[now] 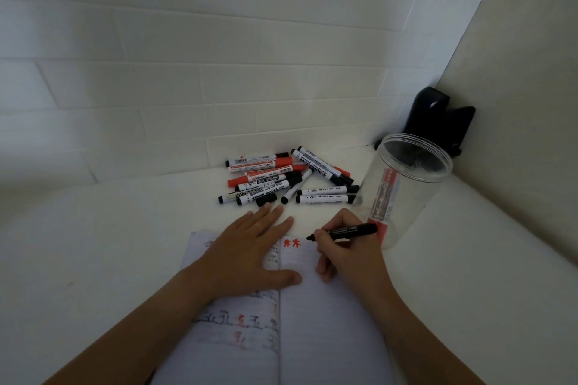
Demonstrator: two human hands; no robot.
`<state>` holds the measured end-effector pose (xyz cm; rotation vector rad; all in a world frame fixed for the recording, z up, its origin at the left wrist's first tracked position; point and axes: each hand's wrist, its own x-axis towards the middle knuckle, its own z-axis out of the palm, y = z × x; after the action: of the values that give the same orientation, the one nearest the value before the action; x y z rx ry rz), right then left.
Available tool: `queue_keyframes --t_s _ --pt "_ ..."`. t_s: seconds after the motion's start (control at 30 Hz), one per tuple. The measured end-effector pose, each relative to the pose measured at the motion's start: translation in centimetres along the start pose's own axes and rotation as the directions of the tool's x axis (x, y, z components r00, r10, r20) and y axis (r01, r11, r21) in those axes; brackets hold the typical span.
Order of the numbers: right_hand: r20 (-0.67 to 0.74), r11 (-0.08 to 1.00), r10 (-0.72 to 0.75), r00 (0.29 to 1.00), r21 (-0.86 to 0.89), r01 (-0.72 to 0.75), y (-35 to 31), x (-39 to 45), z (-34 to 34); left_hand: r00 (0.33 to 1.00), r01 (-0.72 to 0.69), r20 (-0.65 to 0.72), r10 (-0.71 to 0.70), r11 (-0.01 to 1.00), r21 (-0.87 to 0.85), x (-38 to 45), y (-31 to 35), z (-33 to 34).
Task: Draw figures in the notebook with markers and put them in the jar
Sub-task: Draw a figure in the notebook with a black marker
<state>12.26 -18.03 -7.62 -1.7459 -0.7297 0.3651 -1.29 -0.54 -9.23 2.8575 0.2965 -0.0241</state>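
My left hand (250,255) lies flat on the open notebook (328,322), fingers relaxed. My right hand (347,255) pinches a black marker (344,233), tip just above the page. Clear jar (403,187) stands beside it, on the right.

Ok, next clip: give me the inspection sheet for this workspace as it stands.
Surface: white table, set in a corner.
Job's things: open notebook with red figures; black marker uncapped; clear jar upright, one red marker inside.
Clutter: marker pile behind the notebook.
Hands: left hand flat on the page; right hand grips the black marker.
Cables: nothing seen.
Surroundings: white brick wall; black object in the corner.
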Motion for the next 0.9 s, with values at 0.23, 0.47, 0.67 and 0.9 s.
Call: queue_keyframes --t_s 0.23,0.47,0.67,0.9 --pt "0.007 1.000 -0.020 1.000 -0.017 0.020 -0.21 -0.17 -0.01 0.999 0.005 -0.034 -0.006 0.999 -0.038 -0.12 0.15 -0.14" --pt "0.038 1.000 -0.013 0.999 0.006 0.013 -0.01 0.04 -0.13 0.999 -0.022 -0.030 0.021 0.999 -0.040 -0.38 0.19 -0.50" --pt "0.022 1.000 -0.004 1.000 0.001 0.004 0.13 0.15 -0.15 0.999 -0.010 -0.044 0.006 0.996 -0.084 -0.16 0.17 -0.48" --pt "0.032 1.000 -0.001 0.999 0.002 0.001 -0.07 -0.08 -0.11 0.999 -0.024 -0.034 0.020 0.993 -0.116 -0.36 0.40 -0.77"
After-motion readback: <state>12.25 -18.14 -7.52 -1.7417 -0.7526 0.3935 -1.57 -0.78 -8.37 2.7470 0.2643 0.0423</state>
